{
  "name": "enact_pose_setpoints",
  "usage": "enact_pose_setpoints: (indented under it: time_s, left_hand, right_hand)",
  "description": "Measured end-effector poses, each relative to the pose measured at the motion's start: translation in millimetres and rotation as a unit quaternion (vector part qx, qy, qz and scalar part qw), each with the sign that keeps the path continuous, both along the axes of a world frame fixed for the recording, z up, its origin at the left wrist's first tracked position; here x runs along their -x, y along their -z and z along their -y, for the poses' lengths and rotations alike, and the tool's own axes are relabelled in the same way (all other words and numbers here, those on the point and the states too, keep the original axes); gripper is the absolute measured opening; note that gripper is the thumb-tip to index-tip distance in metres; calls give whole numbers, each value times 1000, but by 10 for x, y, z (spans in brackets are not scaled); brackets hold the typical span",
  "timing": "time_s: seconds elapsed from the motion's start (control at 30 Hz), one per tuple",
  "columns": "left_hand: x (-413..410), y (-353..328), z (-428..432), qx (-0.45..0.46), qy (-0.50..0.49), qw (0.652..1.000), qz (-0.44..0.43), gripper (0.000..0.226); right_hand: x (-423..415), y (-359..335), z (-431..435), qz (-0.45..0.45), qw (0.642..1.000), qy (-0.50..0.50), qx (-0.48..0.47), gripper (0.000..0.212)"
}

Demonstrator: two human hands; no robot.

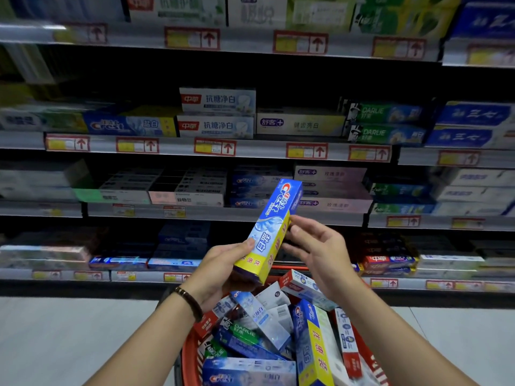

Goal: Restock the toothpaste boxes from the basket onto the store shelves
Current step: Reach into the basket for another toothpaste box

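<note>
Toothpaste box tilted over basket, left hand gripping base, right hand slack alongside

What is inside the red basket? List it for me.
The red basket holds a loose heap of toothpaste boxes: a blue-and-yellow Crest box, a green Darlie box, a red-and-white box. Lower boxes and the basket floor are covered.

The box was glossy printed card, the basket red plastic, the bracelet dark polished beads, the floor smooth pale tile.
</note>
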State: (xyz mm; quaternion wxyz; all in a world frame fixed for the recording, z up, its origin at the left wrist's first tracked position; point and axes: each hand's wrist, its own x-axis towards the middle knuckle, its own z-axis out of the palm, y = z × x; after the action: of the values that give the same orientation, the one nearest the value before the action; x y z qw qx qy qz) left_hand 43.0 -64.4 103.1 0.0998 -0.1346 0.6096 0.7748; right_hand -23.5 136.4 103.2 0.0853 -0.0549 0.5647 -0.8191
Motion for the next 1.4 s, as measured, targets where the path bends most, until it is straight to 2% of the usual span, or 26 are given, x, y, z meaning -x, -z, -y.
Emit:
enact_pose_setpoints:
  time_s: [0.1, 0.3, 0.4, 0.6, 0.77, 0.83, 0.97, 1.03, 1.1, 1.27, 1.4]
  left_hand:
    - [15, 30, -58, -8, -15, 1000, 6, 41]
    - [53, 70, -120, -32, -14, 999, -4, 35]
    - [69, 66, -182, -45, -25, 999, -10, 33]
    - [104, 96, -267, -60, -47, 997, -23, 32]
    - [79, 31, -245, -45, -23, 998, -33, 31]
    - [103, -18, -172, -41, -54, 996, -52, 33]
    - [206, -61, 153, -79, -203, 968, -127, 75]
    - [207, -104, 358, -90, -241, 952, -165, 81]
    - [179, -142, 513, -84, -254, 948, -175, 71]
    - [136, -83, 598, -34, -249, 955, -157, 30]
    - [123, -35, 613, -33, -256, 953, -159, 27]
  right_hand:
    - [-82, 45, 22, -29, 996, -35, -73, 36]
    - [-235, 103, 66, -51, 980, -98, -168, 70]
    - [-256, 137, 75, -69, 975, -93, -191, 78]
    - [-251, 150, 89, -63, 980, 4, -187, 48]
    - [-213, 218, 87, -67, 980, 28, -187, 45]
    - [-208, 209, 78, -74, 978, 32, -195, 45]
    - [-186, 222, 32, -91, 969, 22, -229, 45]
    - [-172, 226, -3, -99, 965, 10, -243, 44]
    - [-166, 224, -20, -104, 963, 2, -250, 43]
    - [-187, 207, -10, -114, 967, 0, -230, 44]
    - [-192, 253, -4, -113, 970, 44, -212, 46]
